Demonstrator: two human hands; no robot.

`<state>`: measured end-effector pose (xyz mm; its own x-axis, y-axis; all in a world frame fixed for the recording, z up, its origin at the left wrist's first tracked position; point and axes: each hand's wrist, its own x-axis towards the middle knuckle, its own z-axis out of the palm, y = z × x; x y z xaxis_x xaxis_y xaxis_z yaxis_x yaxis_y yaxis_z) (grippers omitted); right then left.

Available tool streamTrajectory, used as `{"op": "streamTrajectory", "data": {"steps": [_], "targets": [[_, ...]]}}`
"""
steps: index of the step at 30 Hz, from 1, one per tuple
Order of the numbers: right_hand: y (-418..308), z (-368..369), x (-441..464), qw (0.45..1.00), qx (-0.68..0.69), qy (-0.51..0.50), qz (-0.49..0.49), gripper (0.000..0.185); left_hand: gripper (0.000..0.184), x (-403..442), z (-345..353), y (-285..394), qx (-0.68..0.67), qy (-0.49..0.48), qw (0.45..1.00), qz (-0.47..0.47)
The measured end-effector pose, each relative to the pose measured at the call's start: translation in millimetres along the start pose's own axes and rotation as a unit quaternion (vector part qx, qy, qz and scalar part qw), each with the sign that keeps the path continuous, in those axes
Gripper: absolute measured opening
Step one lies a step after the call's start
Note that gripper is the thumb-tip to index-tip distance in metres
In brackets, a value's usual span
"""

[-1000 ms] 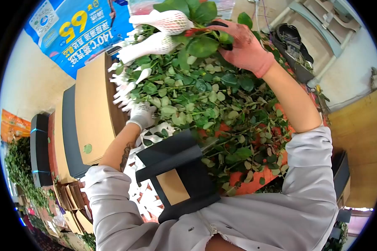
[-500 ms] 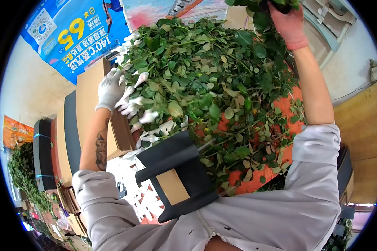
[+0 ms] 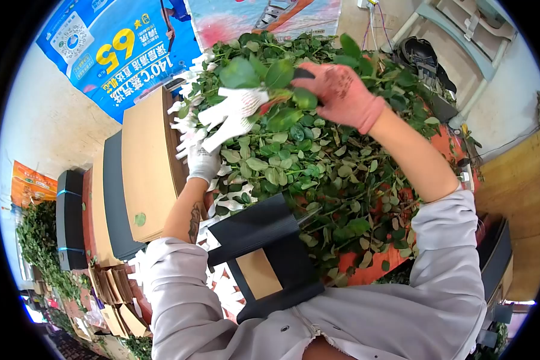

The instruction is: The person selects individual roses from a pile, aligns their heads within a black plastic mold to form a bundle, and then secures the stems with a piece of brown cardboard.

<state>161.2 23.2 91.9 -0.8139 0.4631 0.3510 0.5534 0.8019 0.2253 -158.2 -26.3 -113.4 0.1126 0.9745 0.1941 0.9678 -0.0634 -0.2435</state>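
Note:
My right hand [image 3: 345, 96], in a pink-red glove, is closed around leafy flower stems [image 3: 285, 117] above the pile, a dark object showing at its fingertips. At the left end of these stems are white net-like sleeves [image 3: 237, 114]. My left hand [image 3: 204, 162], in a white glove, is just below these sleeves, at the left edge of the pile beside more white-sleeved heads. Its fingers are partly hidden, so I cannot tell whether they grip anything. Beneath both hands spreads a large heap of green leafy stems [image 3: 342, 168].
A stack of brown cardboard sheets [image 3: 147, 168] stands left of the heap, with dark sheets [image 3: 123, 192] beside it. In front of my body is a black holder [image 3: 276, 258] with a tan panel. A folded chair [image 3: 462, 54] leans at the back right.
My right hand has come from the upper right to the middle of the heap, carrying leafy stems leftward. My left hand has shifted slightly right and down. The whole view has turned a little.

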Motion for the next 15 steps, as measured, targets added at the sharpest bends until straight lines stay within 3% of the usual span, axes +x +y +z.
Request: {"op": "streamTrajectory", "data": {"steps": [1,4,6,10,13,15], "targets": [[-1,8,0,1.000,-0.004,0.002,-0.016,0.039,0.030,4,11,-2,-0.031,-0.071,0.996,-0.042],[0,32,-2,0.998,-0.018,0.056,-0.028,0.044,0.037,14,-1,2,-0.133,-0.132,0.977,-0.106],[-2,34,2,0.999,0.026,-0.014,0.028,0.046,0.043,22,-33,10,-0.142,-0.242,0.956,-0.088],[3,52,-3,0.998,0.024,-0.024,0.052,0.047,0.044,14,-20,15,-0.061,-0.271,0.961,-0.016],[6,54,-6,0.999,-0.004,-0.005,0.036,0.049,0.046,12,-18,13,-0.211,-0.335,0.917,-0.059],[8,46,-8,0.995,0.013,-0.065,0.069,0.050,0.048,9,-32,2,-0.364,-0.276,0.886,-0.082]]}}
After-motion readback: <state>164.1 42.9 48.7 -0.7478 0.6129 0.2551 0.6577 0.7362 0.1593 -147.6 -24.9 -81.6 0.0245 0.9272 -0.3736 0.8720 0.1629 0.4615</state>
